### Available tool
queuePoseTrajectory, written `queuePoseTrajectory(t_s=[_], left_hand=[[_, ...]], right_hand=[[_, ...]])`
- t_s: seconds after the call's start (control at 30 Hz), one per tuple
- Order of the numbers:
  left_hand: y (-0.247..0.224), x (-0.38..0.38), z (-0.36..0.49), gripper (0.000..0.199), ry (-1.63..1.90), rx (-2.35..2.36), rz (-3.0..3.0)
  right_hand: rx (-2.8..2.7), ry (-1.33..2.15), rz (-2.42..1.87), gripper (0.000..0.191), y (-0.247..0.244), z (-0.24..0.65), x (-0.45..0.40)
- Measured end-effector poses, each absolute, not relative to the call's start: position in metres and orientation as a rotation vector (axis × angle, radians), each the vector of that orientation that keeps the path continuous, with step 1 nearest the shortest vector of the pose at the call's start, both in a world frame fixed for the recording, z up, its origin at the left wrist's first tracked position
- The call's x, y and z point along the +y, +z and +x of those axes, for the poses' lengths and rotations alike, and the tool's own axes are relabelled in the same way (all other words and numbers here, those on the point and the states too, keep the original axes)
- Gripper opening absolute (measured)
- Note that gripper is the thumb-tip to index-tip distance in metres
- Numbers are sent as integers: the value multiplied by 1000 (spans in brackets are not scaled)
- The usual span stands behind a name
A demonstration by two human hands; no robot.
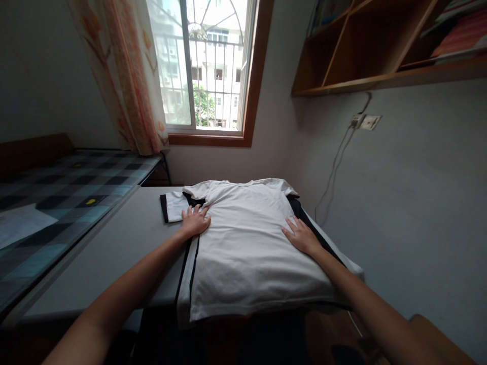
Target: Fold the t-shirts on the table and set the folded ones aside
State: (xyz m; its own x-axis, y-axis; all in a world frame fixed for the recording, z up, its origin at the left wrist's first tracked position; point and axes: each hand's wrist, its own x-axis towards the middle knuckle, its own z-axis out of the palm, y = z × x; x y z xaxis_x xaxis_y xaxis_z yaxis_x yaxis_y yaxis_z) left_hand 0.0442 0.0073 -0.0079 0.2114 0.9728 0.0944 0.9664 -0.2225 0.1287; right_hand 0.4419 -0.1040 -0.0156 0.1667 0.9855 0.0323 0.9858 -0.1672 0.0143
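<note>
A white T-shirt (243, 243) lies spread out on the table, its neck toward the window and its hem at the near edge. My left hand (195, 221) rests flat on its left side below the sleeve, fingers spread. On the right side of the shirt lies my right hand (302, 235), open, palm down with the fingers apart. Beneath the white shirt is another garment, white with black trim, whose sleeve (175, 206) sticks out on the left. Dark cloth also shows along the right edge. Light creases run across the white shirt.
The pale table (114, 253) extends left to a bed with a checked cover (95, 175), where a white paper (25, 223) lies. A wall stands close on the right, with a socket (370, 122) and hanging cables. A wooden shelf (365, 78) juts out above.
</note>
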Motion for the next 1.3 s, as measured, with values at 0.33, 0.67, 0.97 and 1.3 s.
queuePoseTrajectory(t_s=[0.33,0.67,0.97,1.3], left_hand=[[-4,17,22,56,315,1766,2510],[27,50,-52,63,15,1430,2694],[23,36,-30,33,-26,1747,2834],[18,32,-24,36,31,1951,2638]], right_hand=[[-2004,-91,-2376,70,-16,441,-104],[-2009,-125,-2383,68,-16,441,-104],[-2011,-125,-2386,69,-15,439,-104],[-1995,-97,-2387,70,-15,438,-104]])
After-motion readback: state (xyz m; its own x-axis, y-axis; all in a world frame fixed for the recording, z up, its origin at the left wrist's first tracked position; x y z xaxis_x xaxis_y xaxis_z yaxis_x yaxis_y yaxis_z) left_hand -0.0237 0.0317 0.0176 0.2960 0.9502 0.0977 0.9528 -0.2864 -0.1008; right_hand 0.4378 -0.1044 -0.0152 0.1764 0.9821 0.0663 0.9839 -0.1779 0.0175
